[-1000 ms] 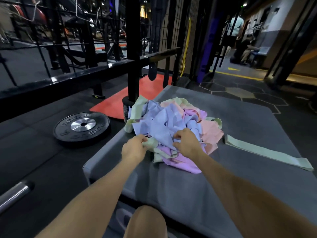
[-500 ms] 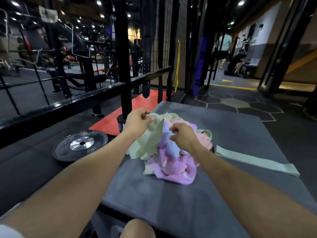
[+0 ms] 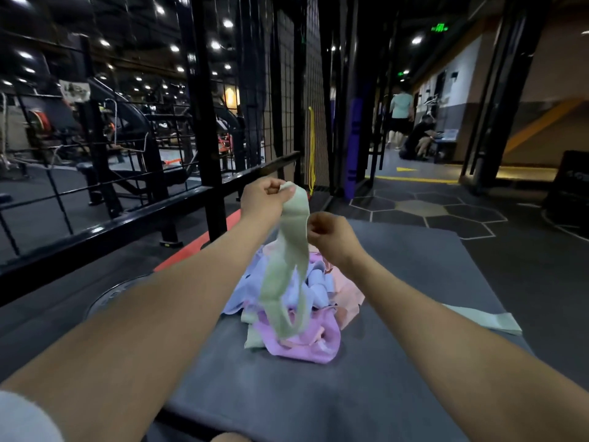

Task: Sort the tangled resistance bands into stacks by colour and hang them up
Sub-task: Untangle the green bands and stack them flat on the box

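Left hand (image 3: 266, 199) pinches the top end of a green band (image 3: 288, 260), lifted above the pile (image 3: 306, 314); the band hangs down with its loop end on the pile. Right hand (image 3: 331, 239) has curled fingers at the band's edge; grip unclear. Pile of blue, pink, purple and green bands lies mid-mat (image 3: 398, 378). Second green band (image 3: 484, 319) lies flat right of the pile.

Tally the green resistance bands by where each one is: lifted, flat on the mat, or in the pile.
Lifted: 1, the pale green fabric resistance band held by the left hand.
Flat on the grey mat: 1, the pale green band at the right edge.
In the tangled pile: at least 1 green piece; more cannot be told.
Total: at least 3.
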Demonstrator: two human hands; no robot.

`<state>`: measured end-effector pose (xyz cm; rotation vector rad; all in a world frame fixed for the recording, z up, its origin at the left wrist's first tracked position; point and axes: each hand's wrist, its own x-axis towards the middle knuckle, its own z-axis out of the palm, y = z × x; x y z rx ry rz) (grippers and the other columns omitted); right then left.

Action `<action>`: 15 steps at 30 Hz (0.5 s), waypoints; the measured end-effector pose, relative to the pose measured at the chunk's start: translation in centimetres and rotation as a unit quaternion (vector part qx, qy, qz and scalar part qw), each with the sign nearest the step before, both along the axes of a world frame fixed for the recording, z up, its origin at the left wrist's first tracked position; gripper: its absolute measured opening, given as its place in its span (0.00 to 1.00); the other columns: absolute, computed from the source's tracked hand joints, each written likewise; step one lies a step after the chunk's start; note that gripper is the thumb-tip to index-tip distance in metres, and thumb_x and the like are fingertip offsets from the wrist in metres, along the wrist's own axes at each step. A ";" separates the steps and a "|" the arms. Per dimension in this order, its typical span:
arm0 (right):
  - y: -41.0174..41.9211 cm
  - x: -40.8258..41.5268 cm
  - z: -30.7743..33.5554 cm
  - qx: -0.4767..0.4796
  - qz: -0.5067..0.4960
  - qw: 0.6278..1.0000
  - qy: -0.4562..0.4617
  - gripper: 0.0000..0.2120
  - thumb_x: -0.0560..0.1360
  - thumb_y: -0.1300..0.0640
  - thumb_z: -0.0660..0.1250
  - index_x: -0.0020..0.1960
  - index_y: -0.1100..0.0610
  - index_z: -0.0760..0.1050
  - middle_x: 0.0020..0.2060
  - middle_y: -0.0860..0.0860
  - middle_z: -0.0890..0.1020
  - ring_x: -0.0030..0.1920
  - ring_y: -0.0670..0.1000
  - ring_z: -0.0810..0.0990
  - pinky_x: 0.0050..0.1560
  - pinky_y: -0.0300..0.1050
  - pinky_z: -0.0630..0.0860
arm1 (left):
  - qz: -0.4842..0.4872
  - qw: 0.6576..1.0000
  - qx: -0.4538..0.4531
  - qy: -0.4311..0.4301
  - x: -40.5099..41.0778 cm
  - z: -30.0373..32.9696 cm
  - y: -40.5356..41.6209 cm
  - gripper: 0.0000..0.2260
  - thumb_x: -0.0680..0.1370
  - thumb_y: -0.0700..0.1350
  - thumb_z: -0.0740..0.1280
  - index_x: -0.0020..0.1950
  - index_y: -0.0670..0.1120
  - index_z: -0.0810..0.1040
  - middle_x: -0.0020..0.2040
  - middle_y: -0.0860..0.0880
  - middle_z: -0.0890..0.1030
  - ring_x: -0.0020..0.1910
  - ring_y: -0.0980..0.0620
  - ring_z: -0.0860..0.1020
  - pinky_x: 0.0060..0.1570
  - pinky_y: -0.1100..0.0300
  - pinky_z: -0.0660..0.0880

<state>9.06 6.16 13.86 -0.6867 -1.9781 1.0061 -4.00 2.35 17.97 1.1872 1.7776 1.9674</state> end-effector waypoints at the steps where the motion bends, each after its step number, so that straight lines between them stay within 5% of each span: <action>1: 0.0 0.5 0.4 -0.015 0.013 1.000 0.021 0.10 0.73 0.70 0.61 0.38 0.58 0.74 0.29 0.50 0.74 0.30 0.42 0.68 0.35 0.39 0.70 | 0.001 1.000 0.002 -0.011 0.3 0.2 0.3 0.09 0.72 0.41 0.73 0.35 0.51 0.77 0.37 0.50 0.78 0.41 0.50 0.75 0.52 0.49 0.76; 4: 0.4 1.8 1.1 -0.050 0.021 0.996 0.074 0.11 0.75 0.70 0.62 0.40 0.57 0.75 0.33 0.53 0.76 0.35 0.48 0.73 0.42 0.46 0.74 | -0.006 1.000 -0.012 -0.024 1.5 0.1 1.1 0.08 0.72 0.42 0.73 0.35 0.51 0.76 0.39 0.48 0.79 0.42 0.49 0.77 0.54 0.47 0.77; 6: 0.7 2.9 1.5 -0.068 0.011 0.993 0.093 0.06 0.74 0.69 0.65 0.48 0.61 0.77 0.34 0.53 0.77 0.34 0.47 0.74 0.40 0.42 0.74 | -0.017 0.999 -0.028 -0.034 2.6 -0.2 1.5 0.09 0.72 0.43 0.73 0.36 0.50 0.76 0.37 0.49 0.78 0.43 0.48 0.77 0.50 0.50 0.76; 9: 1.5 4.6 1.9 -0.035 -0.033 0.995 0.090 0.12 0.72 0.66 0.69 0.55 0.62 0.75 0.38 0.50 0.78 0.36 0.44 0.75 0.41 0.36 0.74 | -0.050 0.996 -0.071 -0.033 4.5 -0.9 2.0 0.08 0.74 0.42 0.71 0.37 0.48 0.75 0.36 0.50 0.76 0.42 0.49 0.75 0.44 0.55 0.71; 12: 1.8 6.1 2.2 0.056 -0.086 0.993 0.057 0.07 0.72 0.63 0.71 0.48 0.56 0.76 0.37 0.45 0.77 0.36 0.42 0.73 0.40 0.30 0.70 | -0.077 0.991 -0.108 -0.003 6.4 -1.3 2.4 0.03 0.76 0.40 0.68 0.43 0.44 0.78 0.40 0.49 0.75 0.44 0.49 0.74 0.49 0.54 0.74; 15: 2.3 7.4 2.1 0.092 -0.130 0.987 0.033 0.09 0.73 0.62 0.68 0.37 0.52 0.72 0.29 0.44 0.73 0.30 0.41 0.69 0.31 0.29 0.65 | -0.134 0.980 -0.139 -0.040 7.8 -1.6 2.7 0.09 0.78 0.40 0.64 0.38 0.46 0.76 0.37 0.46 0.76 0.41 0.48 0.73 0.53 0.50 0.75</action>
